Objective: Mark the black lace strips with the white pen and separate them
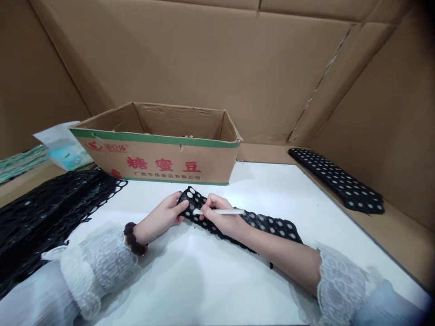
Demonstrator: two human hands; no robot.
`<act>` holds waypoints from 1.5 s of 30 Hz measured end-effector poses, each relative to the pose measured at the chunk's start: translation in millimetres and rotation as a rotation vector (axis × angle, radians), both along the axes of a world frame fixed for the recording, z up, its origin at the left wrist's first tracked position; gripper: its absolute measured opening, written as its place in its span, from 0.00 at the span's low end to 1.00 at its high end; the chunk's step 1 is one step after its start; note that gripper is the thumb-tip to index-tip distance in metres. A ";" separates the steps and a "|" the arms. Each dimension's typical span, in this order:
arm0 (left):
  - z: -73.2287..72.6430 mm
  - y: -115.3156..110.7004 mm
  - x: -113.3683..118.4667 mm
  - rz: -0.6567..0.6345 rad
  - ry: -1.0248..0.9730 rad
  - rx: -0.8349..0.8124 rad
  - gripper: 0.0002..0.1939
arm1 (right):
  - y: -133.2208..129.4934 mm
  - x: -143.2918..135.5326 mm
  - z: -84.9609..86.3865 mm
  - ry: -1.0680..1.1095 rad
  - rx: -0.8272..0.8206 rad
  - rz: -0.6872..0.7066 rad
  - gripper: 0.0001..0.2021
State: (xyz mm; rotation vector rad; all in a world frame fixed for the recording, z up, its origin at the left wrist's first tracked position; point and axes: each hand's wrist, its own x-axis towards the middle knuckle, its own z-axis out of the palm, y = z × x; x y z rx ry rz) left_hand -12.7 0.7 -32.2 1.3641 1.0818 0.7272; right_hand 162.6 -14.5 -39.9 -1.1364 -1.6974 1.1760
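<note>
A black strip with rows of round holes (273, 225) lies slantwise on the white tabletop (190, 285). Its far left end is pinched between the thumb and fingers of my left hand (163, 214), and that end is tilted up a little. In my right hand (220, 220) is a thin white pen-like stick (233, 211), held as one holds a pen. The stick's tip touches or hovers just over the strip near my left thumb; I cannot tell which. My right forearm crosses above the strip and covers part of it.
Behind my hands stands an open cardboard box (163, 158) with red lettering. Black perforated sheets (44, 208) are heaped at the left, near a white and blue plastic packet (66, 147) and green strips (23, 162). More black perforated strips (340, 181) lie at the right. Cardboard walls (217, 59) surround the table.
</note>
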 end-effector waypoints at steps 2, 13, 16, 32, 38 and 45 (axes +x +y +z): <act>-0.3 -2.6 0.6 0.008 0.037 0.055 0.11 | -3.4 -0.9 -0.2 -0.068 0.083 -0.005 0.08; 0.5 -21.7 7.2 0.063 0.392 0.315 0.09 | -6.4 -9.9 -11.3 -0.768 0.904 0.062 0.12; 0.6 -19.6 7.3 0.090 0.394 0.378 0.09 | -10.9 -12.0 -14.8 -0.901 1.020 0.067 0.10; -1.2 -13.2 3.1 0.022 0.133 0.243 0.12 | -0.5 -13.0 -13.5 -0.931 0.958 -0.077 0.14; 2.3 -2.0 -0.1 0.041 0.007 0.008 0.11 | -4.1 -0.2 -2.0 -0.642 0.679 -0.091 0.10; 8.6 -2.2 1.5 0.119 -0.041 -0.100 0.09 | -3.7 12.0 4.3 -0.230 0.274 -0.141 0.13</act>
